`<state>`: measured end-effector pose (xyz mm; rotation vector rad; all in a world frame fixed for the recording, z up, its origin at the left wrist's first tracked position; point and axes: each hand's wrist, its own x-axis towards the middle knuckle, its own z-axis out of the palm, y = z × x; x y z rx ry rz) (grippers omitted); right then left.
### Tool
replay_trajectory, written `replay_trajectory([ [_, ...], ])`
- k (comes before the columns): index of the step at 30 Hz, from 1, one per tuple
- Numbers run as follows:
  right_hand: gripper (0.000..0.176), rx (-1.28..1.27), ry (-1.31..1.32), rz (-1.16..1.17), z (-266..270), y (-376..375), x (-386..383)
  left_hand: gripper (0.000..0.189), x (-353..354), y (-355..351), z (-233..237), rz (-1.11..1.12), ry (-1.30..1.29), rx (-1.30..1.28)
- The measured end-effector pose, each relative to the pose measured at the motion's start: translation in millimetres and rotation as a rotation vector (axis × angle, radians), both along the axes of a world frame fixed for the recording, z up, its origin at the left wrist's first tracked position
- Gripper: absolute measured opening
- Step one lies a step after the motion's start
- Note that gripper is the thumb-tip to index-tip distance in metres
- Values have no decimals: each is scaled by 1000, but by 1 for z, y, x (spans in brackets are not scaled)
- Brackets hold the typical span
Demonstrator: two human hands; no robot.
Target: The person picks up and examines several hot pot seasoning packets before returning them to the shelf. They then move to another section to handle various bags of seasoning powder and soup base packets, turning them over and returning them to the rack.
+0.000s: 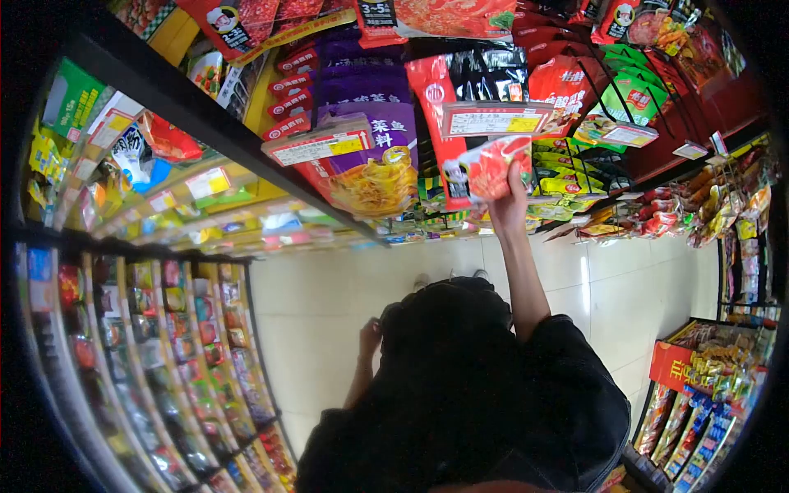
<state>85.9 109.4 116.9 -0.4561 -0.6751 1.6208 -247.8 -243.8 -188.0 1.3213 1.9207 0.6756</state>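
My right hand (509, 205) is raised to the hanging rack, its fingers closed on the lower right edge of a red seasoning packet (485, 171). The packet hangs beneath a price tag (497, 122) and has a food picture on its front. Just left of it hangs a purple fish seasoning packet (380, 160), partly behind another price tag (320, 149). My left hand (371, 336) is low at my side, away from the shelves. Its fingers are too small and partly hidden to make out, and nothing can be seen in it.
Yellow-green packets (567, 177) hang right of my right hand. At left, a shelf unit (156, 353) holds rows of small packaged goods. Pale floor tiles (308, 304) lie around me. A red-fronted display bin (672, 364) stands at lower right.
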Motion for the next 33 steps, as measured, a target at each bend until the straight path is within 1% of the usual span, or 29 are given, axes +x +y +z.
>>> replay_trajectory([
  [1, 50, -33, -18, -132, 13, -14, -2, 10, 3, 19, 24, 38, -37, -10],
  [2, 48, -48, -34, -183, 15, -22, 3, 10, 5, 38, 45, 5, -42, 29],
  [3, 46, -63, -52, -234, 16, -32, 11, 10, 5, 55, 57, -28, -48, 67],
  [4, 46, -58, -78, -265, 17, -40, 19, 10, 4, 70, 49, -40, -79, 136],
  [6, 45, -45, -130, -321, 18, -57, 34, 11, 11, 108, 68, -36, -233, -8],
  [7, 44, -66, -157, -362, 16, -65, 42, 12, 28, 132, 119, -128, -139, 24],
  [9, 41, -93, -196, -427, 12, -77, 55, 13, 44, 164, 150, -270, -222, 87],
  [10, 39, -93, -219, -373, 19, -83, 59, 13, 51, 179, 169, -337, -254, 124],
  [11, 38, -84, -238, -364, 21, -87, 64, 15, 64, 192, 203, -336, -365, 99],
  [12, 36, -75, -256, -355, 23, -92, 69, 18, 73, 205, 212, -374, -460, 149],
  [13, 34, -58, -270, -392, 20, -93, 74, 19, 80, 216, 236, -402, -555, 132],
  [15, 36, -82, -247, -414, 21, -96, 83, 26, 95, 236, 264, -344, -725, 73],
  [16, 41, -148, -217, -427, 20, -97, 85, 29, 98, 246, 273, -319, -840, 74],
  [19, 43, -225, -262, -414, 19, -106, 96, 36, 108, 270, 299, -239, -1158, 63],
  [21, 39, -207, -460, -310, 19, -121, 110, 39, 118, 276, 315, -164, -1329, 52],
  [22, 37, -196, -560, -257, 24, -128, 115, 39, 123, 270, 321, -88, -1444, 53],
  [25, 34, -171, -756, -142, 47, -146, 118, 35, 129, 251, 357, -302, -712, 382],
  [26, 37, -130, -733, -89, 56, -148, 115, 29, 129, 242, 363, -262, -718, 266],
  [29, 41, 50, -798, 90, 68, -149, 117, 24, 129, 222, 380, -135, -658, 459],
  [30, 46, 117, -752, 114, 81, -148, 108, 22, 130, 216, 416, -74, -512, 564],
  [31, 48, 162, -728, 158, 86, -146, 103, 21, 118, 216, 426, -132, -456, 626],
  [33, 51, 249, -680, 253, 98, -142, 93, 20, 105, 212, 483, -168, -323, 765],
])
